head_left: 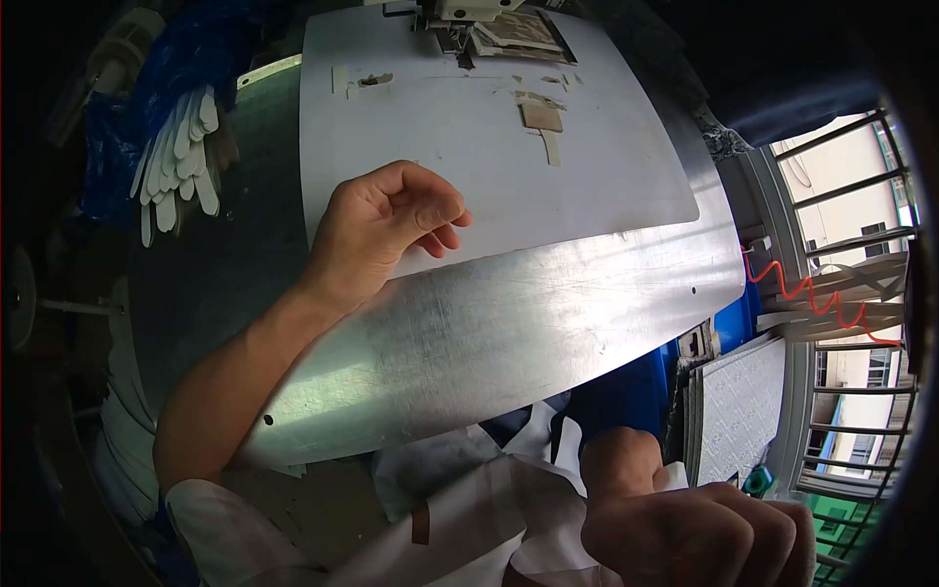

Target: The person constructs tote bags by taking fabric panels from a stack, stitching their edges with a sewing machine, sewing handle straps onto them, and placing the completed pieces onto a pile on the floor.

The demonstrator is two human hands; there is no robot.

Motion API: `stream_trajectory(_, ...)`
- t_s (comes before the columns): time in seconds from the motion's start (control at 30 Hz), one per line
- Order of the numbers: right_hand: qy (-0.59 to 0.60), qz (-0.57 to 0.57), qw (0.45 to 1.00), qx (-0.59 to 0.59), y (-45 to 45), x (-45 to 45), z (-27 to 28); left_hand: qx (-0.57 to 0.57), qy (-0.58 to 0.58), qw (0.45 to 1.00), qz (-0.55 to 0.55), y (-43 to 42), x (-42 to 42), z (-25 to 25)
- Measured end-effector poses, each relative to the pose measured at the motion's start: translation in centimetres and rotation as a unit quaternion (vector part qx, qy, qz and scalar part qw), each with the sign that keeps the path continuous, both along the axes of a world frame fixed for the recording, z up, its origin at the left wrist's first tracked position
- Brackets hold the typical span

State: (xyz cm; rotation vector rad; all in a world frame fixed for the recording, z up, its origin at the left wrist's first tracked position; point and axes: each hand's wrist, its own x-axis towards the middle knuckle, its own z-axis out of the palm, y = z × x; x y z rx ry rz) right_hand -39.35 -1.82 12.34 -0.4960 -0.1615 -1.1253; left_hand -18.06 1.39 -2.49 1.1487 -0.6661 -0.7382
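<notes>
My left hand (396, 213) is over the front edge of a white sheet (440, 137) on the metal table. Its fingers are curled in with the thumb close against them, and nothing shows between them. At the lower right my right hand (699, 538) is closed, its back toward me and the fingers bent down out of sight. Whatever it may hold is hidden. Close to that hand, white pieces of material (543, 489) lie over my lap. On the sheet are a small tan patch (541, 117) and a narrow pale strip (551, 149).
A sewing machine head (460, 12) stands at the table's far side. White strips (181, 157) hang at the left by blue plastic (201, 59). The metal table (509, 323) has a curved front edge. Patterned boards (738, 401) and an orange coiled hose (812, 298) are at right.
</notes>
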Motion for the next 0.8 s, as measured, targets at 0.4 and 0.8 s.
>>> stream_trajectory(0.4, -0.059, 0.014, 0.998, 0.004, -1.2, 0.1, -1.1, 0.003, -0.002, 1.0, 0.011, 0.0, 0.0, -0.2)
stream_trajectory(0.8, -0.142, 0.194, 0.961, -0.14, -3.9, 0.0, -2.7, 0.005, -0.007, 1.0, 0.016, 0.0, -0.1, -0.1)
